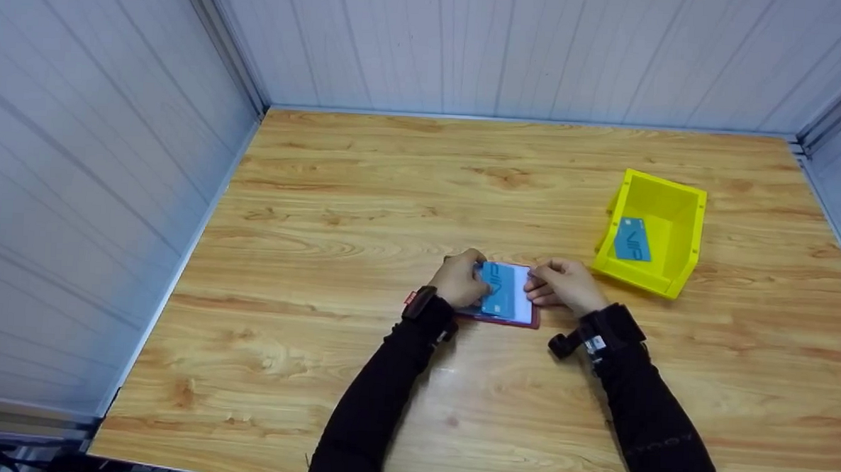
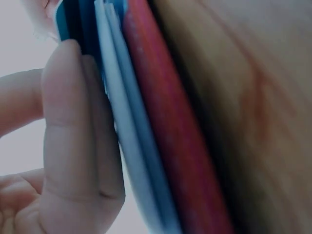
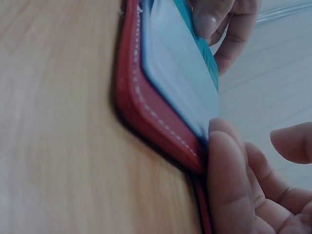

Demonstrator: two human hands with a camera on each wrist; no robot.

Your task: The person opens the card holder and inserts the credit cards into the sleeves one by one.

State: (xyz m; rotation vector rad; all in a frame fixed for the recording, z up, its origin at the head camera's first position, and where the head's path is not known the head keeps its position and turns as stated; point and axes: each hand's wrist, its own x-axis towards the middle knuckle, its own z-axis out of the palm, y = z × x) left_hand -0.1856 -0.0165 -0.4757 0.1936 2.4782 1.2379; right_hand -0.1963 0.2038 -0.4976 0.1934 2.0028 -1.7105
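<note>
In the head view a light blue card (image 1: 501, 289) with dark lettering lies over a red holder (image 1: 534, 323) with whitish sleeve pages (image 1: 523, 297), flat on the table. My left hand (image 1: 461, 279) pinches this card at its left side; the right wrist view shows the thumb (image 3: 207, 24) against it. At the holder's right edge is my right hand (image 1: 567, 283). One of its fingers (image 3: 226, 170) touches the corner of the sleeve page, while another digit stands apart from it, with a gap between. White stitching runs along the red border.
A yellow bin (image 1: 668, 250) stands to the right, beyond my right hand, with a similar blue card (image 1: 632, 239) inside. The wood-patterned table (image 1: 336, 211) meets pale panel walls (image 1: 429, 45) at the back and sides.
</note>
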